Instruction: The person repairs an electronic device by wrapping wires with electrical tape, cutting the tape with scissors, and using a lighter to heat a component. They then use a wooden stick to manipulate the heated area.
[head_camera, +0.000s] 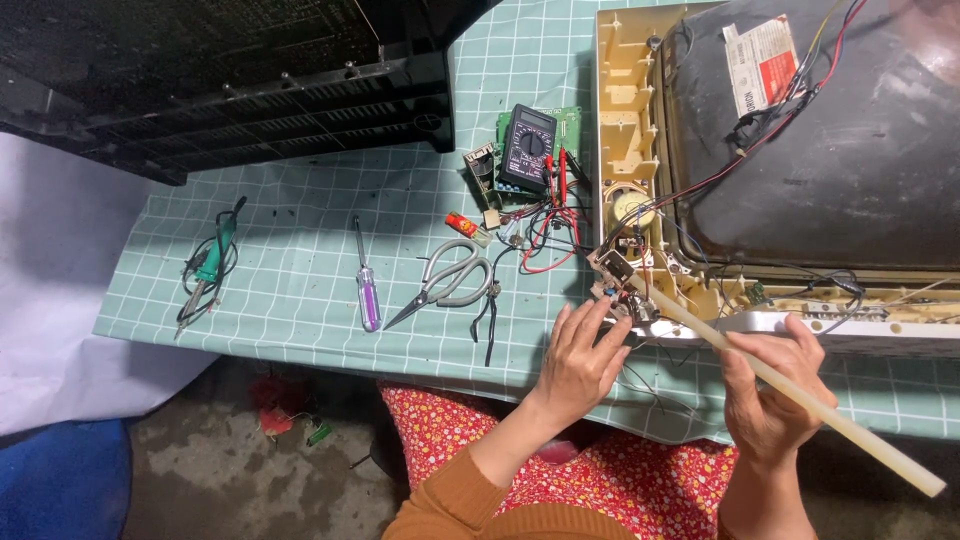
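Your right hand is closed around a long cream-coloured stick, gripping it about halfway along; the stick runs from a tip near the small component block at the front corner of the opened television up at about 10 o'clock, down past your fist to its free end at about 4 o'clock. Your left hand sits just at 9 o'clock of that stick, fingers spread loosely and reaching up to 12 o'clock, fingertips touching the tangle of wires and small parts at the chassis edge; whether it pinches anything there is too small to tell. The television chassis with its dark picture tube lies at 1 o'clock of your hands on the green checked tablecloth. At 10 o'clock of your left hand lie grey scissors, further out at 9 o'clock a purple-handled screwdriver and a green soldering iron. A black multimeter rests on a green circuit board at 11 o'clock, with a black slatted casing well beyond it
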